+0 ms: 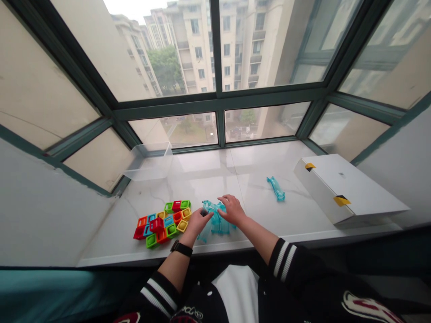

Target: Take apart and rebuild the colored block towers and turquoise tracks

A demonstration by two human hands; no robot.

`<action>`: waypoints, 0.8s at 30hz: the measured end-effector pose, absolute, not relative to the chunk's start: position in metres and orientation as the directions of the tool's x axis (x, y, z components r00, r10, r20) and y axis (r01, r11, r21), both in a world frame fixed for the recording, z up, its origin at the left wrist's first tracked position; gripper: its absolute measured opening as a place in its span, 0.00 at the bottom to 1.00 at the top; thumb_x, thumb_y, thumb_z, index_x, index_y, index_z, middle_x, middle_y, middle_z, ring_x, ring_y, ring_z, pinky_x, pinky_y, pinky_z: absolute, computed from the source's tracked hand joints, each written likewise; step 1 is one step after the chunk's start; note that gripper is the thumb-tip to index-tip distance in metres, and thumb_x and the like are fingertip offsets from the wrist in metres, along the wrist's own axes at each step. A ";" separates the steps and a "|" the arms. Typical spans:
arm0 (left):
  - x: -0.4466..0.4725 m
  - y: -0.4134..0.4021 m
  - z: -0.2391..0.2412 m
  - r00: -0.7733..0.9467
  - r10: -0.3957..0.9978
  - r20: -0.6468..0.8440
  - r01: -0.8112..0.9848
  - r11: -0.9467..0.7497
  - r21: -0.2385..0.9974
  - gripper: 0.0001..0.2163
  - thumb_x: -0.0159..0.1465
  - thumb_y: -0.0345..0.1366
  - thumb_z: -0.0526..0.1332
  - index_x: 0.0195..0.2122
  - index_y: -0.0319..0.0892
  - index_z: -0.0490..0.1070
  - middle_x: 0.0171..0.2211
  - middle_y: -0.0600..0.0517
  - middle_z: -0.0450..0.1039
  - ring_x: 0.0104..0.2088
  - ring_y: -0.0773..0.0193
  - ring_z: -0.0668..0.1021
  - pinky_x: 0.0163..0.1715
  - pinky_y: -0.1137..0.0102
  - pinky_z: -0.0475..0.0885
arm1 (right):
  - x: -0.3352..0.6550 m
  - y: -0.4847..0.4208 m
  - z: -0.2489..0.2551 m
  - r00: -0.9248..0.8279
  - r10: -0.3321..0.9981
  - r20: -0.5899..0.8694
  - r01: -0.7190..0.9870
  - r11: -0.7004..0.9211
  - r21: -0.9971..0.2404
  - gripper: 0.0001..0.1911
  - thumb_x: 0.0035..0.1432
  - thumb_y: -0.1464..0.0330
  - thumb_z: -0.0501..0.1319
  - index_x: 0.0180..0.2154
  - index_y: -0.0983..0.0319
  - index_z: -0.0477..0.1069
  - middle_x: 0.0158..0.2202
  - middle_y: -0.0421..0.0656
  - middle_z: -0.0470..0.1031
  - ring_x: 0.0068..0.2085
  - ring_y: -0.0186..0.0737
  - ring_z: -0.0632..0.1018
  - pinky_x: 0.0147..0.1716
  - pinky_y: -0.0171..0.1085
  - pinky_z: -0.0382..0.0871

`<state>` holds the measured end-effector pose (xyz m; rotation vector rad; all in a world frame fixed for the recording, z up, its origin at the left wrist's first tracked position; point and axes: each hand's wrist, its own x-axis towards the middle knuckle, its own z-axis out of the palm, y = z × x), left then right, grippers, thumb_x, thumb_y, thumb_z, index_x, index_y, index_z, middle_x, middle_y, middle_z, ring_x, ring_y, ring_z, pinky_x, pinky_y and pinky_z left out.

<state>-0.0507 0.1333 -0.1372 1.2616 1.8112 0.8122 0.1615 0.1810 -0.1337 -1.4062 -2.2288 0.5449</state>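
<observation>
A heap of clear turquoise plastic track pieces [215, 222] lies on the white marble sill [208, 175]. My left hand [197, 223], with a dark watch on its wrist, pinches a piece at the heap's left edge. My right hand [231, 209] rests on top of the heap with its fingers curled over the pieces. To the left of the hands sits a cluster of coloured square cube blocks [163, 223] in red, green, yellow, orange and blue. One single turquoise track piece [276, 188] lies apart to the right.
A clear plastic bin [150, 160] stands at the back left of the sill by the window. A white flat box [346, 187] with yellow tape tabs lies at the right. Dark window frames surround the sill.
</observation>
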 end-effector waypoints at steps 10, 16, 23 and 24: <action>-0.063 0.121 -0.143 -0.281 0.901 -0.331 0.329 0.414 0.849 0.20 0.57 0.55 0.71 0.32 0.42 0.72 0.23 0.54 0.72 0.24 0.62 0.77 0.24 0.71 0.72 | 0.142 0.180 -0.127 -0.449 0.890 0.078 0.779 0.433 -0.453 0.07 0.62 0.63 0.68 0.41 0.58 0.83 0.65 0.52 0.71 0.67 0.57 0.67 0.69 0.57 0.54; -0.062 0.123 -0.147 -0.311 0.895 -0.321 0.303 0.413 0.859 0.18 0.57 0.51 0.72 0.38 0.41 0.75 0.31 0.49 0.78 0.29 0.60 0.81 0.25 0.72 0.73 | 0.138 0.158 -0.122 -0.502 0.858 0.105 0.785 0.504 -0.360 0.15 0.55 0.58 0.75 0.41 0.58 0.80 0.69 0.53 0.66 0.72 0.64 0.58 0.72 0.62 0.42; -0.061 0.130 -0.148 -0.292 0.894 -0.341 0.299 0.424 0.855 0.19 0.57 0.47 0.73 0.44 0.40 0.77 0.28 0.49 0.78 0.29 0.56 0.83 0.26 0.69 0.74 | 0.141 0.148 -0.132 -0.439 0.896 0.066 0.853 0.439 -0.281 0.07 0.62 0.62 0.68 0.38 0.59 0.83 0.68 0.53 0.67 0.70 0.67 0.60 0.70 0.64 0.45; -0.061 0.130 -0.148 -0.290 0.894 -0.342 0.298 0.424 0.855 0.19 0.57 0.46 0.72 0.45 0.40 0.77 0.28 0.49 0.78 0.29 0.56 0.83 0.26 0.69 0.75 | 0.143 0.149 -0.131 -0.442 0.893 0.087 0.850 0.448 -0.277 0.07 0.62 0.64 0.67 0.37 0.59 0.83 0.68 0.53 0.68 0.70 0.66 0.61 0.70 0.63 0.46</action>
